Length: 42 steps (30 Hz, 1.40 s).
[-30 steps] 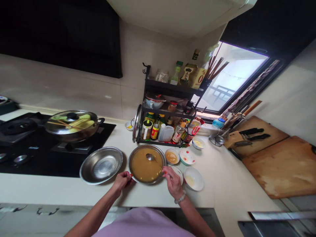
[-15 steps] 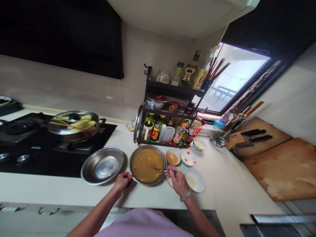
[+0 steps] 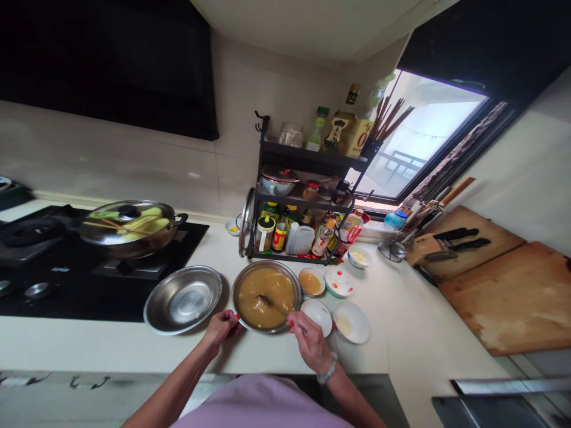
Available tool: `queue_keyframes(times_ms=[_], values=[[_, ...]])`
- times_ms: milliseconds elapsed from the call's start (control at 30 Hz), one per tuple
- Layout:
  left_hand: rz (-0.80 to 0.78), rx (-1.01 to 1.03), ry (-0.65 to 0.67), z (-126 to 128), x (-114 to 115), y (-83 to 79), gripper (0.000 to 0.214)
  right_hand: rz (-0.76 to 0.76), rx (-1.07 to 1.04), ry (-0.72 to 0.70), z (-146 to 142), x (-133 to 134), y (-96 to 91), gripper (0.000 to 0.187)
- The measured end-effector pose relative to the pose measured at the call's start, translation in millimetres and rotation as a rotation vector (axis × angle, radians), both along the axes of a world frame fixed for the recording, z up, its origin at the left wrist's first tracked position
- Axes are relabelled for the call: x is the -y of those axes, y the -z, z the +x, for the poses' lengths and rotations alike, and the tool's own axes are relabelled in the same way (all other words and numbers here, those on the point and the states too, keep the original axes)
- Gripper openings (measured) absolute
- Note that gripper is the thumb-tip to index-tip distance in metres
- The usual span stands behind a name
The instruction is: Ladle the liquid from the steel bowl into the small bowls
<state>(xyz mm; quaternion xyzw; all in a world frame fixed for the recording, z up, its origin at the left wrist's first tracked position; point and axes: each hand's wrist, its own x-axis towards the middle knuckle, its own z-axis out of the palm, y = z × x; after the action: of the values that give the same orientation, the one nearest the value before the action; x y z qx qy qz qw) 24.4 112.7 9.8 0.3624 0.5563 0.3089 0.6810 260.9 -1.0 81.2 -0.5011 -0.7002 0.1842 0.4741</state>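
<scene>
Two hands work a spoon [image 3: 267,302] through a steel bowl [image 3: 266,263] of yellow-brown mixture near the tabletop [image 3: 401,333] edge.
The bowl sits on the tabletop just right of an empty steel basin [image 3: 182,299], with small white dishes [image 3: 351,321] beside it. The left hand [image 3: 219,327] grips the bowl's near rim, and the right hand [image 3: 307,339] is closed around the spoon's handle. Over the last second the spoon's head has swept from the far side to the near left, which suggests a stirring stroke mid-circle.

steel basins [image 3: 182,299] [image 3: 266,263]: 2 | small bowls [image 3: 312,270] [image 3: 338,282] [image 3: 317,314] [image 3: 359,324] [image 3: 366,255] [image 3: 227,224]: 6 | cutting boards [image 3: 513,297] [image 3: 477,220]: 2 | lidded pan [image 3: 129,223]: 1 | spoon [image 3: 272,305]: 1
</scene>
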Motion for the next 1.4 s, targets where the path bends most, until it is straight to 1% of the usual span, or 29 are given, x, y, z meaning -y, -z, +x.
queue_keyframes(times_ms=[133, 267, 400, 467, 567, 667, 800, 900, 1000, 1100, 1267, 1333, 1400], values=[[0.001, 0.001, -0.005, 0.2, 0.4, -0.8, 0.044, 0.006, 0.062, -0.024, -9.7, -7.7, 17.3, 0.031], [-0.006, 0.028, -0.038, 0.9, 0.9, -1.4, 0.045, 0.095, 0.191, -0.003, -6.7, -26.9, 25.8, 0.035], [-0.009, 0.024, -0.043, 1.3, 0.7, -1.3, 0.045, 0.173, 0.29, 0.042, 2.0, -43.7, 24.1, 0.036], [-0.01, 0.024, -0.039, 1.2, 0.5, -0.9, 0.044, 0.169, 0.314, 0.071, 7.1, -46.5, 19.6, 0.035], [-0.002, 0.012, -0.032, 1.0, 0.3, 0.2, 0.045, 0.134, 0.307, 0.125, 15.2, -43.5, 11.4, 0.033], [0.008, 0.0, -0.023, 1.1, 0.4, 1.7, 0.046, 0.073, 0.232, 0.2, 24.1, -36.1, 5.9, 0.029], [0.028, -0.016, -0.025, 1.4, 0.3, 4.1, 0.047, -0.029, 0.029, 0.316, 37.2, -26.5, 2.8, 0.027], [0.031, -0.024, -0.005, 0.9, -0.4, 4.8, 0.047, -0.015, -0.072, 0.393, 46.2, -21.1, 0.0, 0.029], [0.027, -0.013, 0.01, -0.2, -0.8, 4.0, 0.046, 0.02, -0.144, 0.426, 51.1, -17.8, -1.5, 0.031], [0.023, -0.001, 0.022, -1.0, -0.5, 2.1, 0.044, 0.011, -0.196, 0.441, 51.0, -16.3, 3.9, 0.034], [0.02, -0.019, 0.013, -0.4, 0.2, -0.2, 0.044, -0.061, -0.218, 0.434, 44.2, -15.4, 23.5, 0.038], [0.015, -0.012, 0.006, 0.2, 0.1, 0.0, 0.044, -0.093, -0.264, 0.437, 42.3, -15.6, 28.4, 0.04], [0.02, -0.011, 0.002, 0.6, 0.0, 1.0, 0.044, -0.118, -0.354, 0.476, 42.7, -16.7, 29.4, 0.043]])
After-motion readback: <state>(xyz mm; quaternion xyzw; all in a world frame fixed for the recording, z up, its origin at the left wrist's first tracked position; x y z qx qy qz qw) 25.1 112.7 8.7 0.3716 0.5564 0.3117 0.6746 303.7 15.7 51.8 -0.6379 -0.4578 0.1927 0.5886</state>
